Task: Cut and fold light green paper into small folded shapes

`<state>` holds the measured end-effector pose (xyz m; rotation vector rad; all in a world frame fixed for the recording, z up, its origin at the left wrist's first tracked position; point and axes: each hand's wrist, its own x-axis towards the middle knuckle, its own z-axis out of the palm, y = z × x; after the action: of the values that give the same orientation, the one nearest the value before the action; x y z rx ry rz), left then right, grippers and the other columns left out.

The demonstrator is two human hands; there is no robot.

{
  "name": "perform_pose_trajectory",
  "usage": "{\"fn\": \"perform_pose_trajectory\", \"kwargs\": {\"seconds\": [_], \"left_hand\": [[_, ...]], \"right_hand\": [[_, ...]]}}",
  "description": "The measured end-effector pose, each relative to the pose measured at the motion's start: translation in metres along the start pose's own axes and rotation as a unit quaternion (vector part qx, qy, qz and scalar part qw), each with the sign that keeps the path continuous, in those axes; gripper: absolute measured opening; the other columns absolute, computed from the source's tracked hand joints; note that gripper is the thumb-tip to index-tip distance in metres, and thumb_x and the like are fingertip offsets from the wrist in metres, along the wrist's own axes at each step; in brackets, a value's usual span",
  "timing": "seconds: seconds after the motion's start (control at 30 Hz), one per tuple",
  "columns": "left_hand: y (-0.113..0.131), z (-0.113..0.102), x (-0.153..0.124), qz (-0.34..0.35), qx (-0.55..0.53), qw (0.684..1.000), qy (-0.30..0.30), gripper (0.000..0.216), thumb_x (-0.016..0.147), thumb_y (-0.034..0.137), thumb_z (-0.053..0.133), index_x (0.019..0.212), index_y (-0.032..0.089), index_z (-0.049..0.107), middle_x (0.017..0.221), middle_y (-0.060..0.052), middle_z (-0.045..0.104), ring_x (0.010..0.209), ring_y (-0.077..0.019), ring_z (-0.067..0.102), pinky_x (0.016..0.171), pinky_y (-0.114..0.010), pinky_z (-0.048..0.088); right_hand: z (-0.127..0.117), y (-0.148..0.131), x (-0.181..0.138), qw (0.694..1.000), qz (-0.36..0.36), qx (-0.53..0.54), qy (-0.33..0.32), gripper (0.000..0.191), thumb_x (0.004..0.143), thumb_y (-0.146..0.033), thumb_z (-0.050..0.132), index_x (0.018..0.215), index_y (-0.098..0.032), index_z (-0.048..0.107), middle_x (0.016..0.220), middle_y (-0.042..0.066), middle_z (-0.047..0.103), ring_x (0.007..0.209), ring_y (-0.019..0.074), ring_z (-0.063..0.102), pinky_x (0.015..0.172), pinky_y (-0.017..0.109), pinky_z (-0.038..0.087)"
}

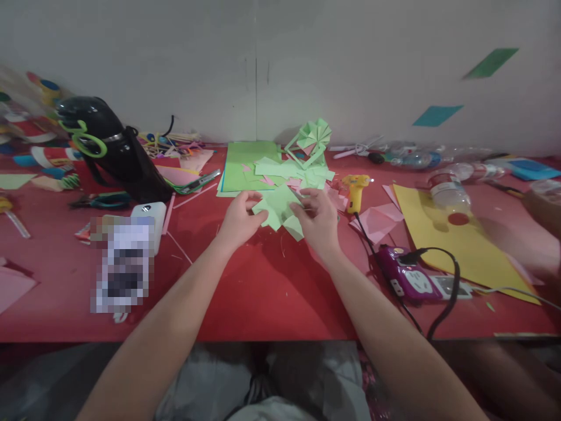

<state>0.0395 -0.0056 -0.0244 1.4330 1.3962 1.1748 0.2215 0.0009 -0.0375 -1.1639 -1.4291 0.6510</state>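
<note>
A creased piece of light green paper [277, 206] is held up between my two hands over the red table. My left hand [242, 219] pinches its left edge between thumb and fingers. On the other side, my right hand [319, 221] grips the right edge, its fingers partly hidden behind the paper. Just beyond lie loose light green paper scraps [280, 168] and small pink bits, on a stack of green sheets [236, 153]. A folded green paper fan shape [314, 135] on paper strips stands behind them.
Right of my hands are a yellow glue gun [357, 190], pink paper [377, 222], a purple power strip [409, 278] with cables, yellow paper [456, 245] and a plastic bottle [447, 193]. To the left are a black case [118, 152], pliers [103, 201] and a white phone-like device [153, 216]. Another person's arm [541, 207] is at far right.
</note>
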Motion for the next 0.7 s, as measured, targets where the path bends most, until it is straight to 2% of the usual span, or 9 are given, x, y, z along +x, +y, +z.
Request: {"fn": "perform_pose_trajectory", "kwargs": {"seconds": [0.17,0.27,0.4,0.47,0.57,0.7], "left_hand": [[-0.001,0.0,0.0,0.041,0.003,0.999,-0.027,0.032,0.076,0.021,0.067,0.108,0.02,0.062,0.099,-0.006,0.074,0.069,-0.0139,0.063,0.067,-0.028,0.047],[-0.003,0.0,0.0,0.06,0.018,0.998,-0.024,0.034,0.078,0.021,0.066,0.112,0.021,0.062,0.098,-0.005,0.073,0.07,-0.0142,0.063,0.066,-0.028,0.046],[-0.005,0.001,0.0,0.082,0.061,0.995,-0.018,0.034,0.08,0.02,0.063,0.114,0.023,0.06,0.091,-0.002,0.071,0.059,-0.0113,0.056,0.061,-0.026,0.043],[-0.005,0.001,-0.001,0.097,0.086,0.992,-0.006,0.03,0.08,0.019,0.063,0.11,0.023,0.061,0.097,-0.003,0.071,0.062,-0.0115,0.057,0.064,-0.027,0.044],[-0.003,0.002,-0.002,0.112,0.144,0.983,0.009,0.021,0.081,0.018,0.06,0.102,0.021,0.065,0.101,-0.004,0.071,0.065,-0.0119,0.056,0.068,-0.028,0.046],[0.0,0.002,-0.004,0.107,0.182,0.977,0.006,0.023,0.083,0.018,0.059,0.105,0.021,0.067,0.096,-0.003,0.073,0.058,-0.0117,0.052,0.067,-0.03,0.048]], "right_hand": [[-0.001,0.001,-0.001,0.999,0.021,0.007,-0.027,0.016,0.084,-0.034,0.066,0.092,-0.023,0.058,0.073,0.0,0.067,0.068,0.0171,0.064,0.069,0.033,0.049],[-0.001,0.002,-0.001,0.999,0.013,0.004,-0.038,0.013,0.088,-0.033,0.062,0.092,-0.024,0.055,0.069,-0.002,0.063,0.065,0.016,0.062,0.068,0.032,0.049],[-0.002,0.001,-0.001,0.996,-0.061,-0.058,-0.006,0.008,0.084,-0.026,0.065,0.079,-0.022,0.061,0.093,0.006,0.065,0.085,0.018,0.061,0.071,0.031,0.049],[-0.002,0.001,0.0,0.993,-0.079,-0.083,0.006,0.008,0.083,-0.025,0.066,0.078,-0.021,0.062,0.092,0.005,0.064,0.081,0.0171,0.059,0.069,0.031,0.048],[0.0,0.003,-0.001,0.996,-0.056,-0.07,-0.012,0.009,0.086,-0.027,0.064,0.08,-0.021,0.06,0.079,0.002,0.064,0.071,0.0152,0.059,0.068,0.03,0.047],[0.002,0.01,0.0,0.999,-0.023,-0.021,-0.043,0.013,0.088,-0.032,0.062,0.089,-0.022,0.055,0.081,0.002,0.067,0.074,0.0158,0.063,0.068,0.029,0.047]]}}
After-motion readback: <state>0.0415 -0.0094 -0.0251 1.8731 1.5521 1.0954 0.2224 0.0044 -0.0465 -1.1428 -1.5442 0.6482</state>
